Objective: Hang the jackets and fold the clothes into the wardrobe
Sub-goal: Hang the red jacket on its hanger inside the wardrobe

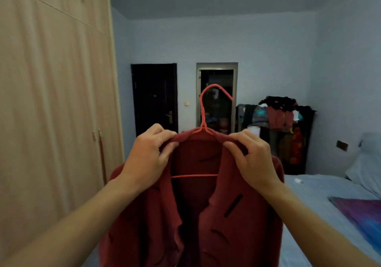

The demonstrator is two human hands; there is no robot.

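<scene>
While both grips were busy at the collar, the red jacket (pixel 226 215) hung on a coral hanger (pixel 203 128) held up in the air before the person, between the wardrobe (pixel 51 102) to the left and the bed (pixel 309 194) to the right, touching neither. The left grip (pixel 148 155) pinched the collar fabric on its side with thumb and curled fingers, and the right grip (pixel 253 157) pinched the opposite side in the same way, each close beside the base of the hook. My reading was that the collar was being seated on the hanger's shoulders. Trouble could come from two places. The jacket's front hung open and unfastened, so an uneven tug by either grip might drag one shoulder off the hanger and let the garment slide to that side. Also, the wardrobe doors in view looked closed while both grips were occupied; freeing one to open a door would leave the weight on a single pinch of cloth rather than on the hook, and the hanger could tip. As for orientation, the jacket's long axis ran straight down, collar uppermost, hem out of view below, open front toward the person. The hanger's bar lay level, left to right, with the hook rising upright and its open end curling toward the person's right.
</scene>
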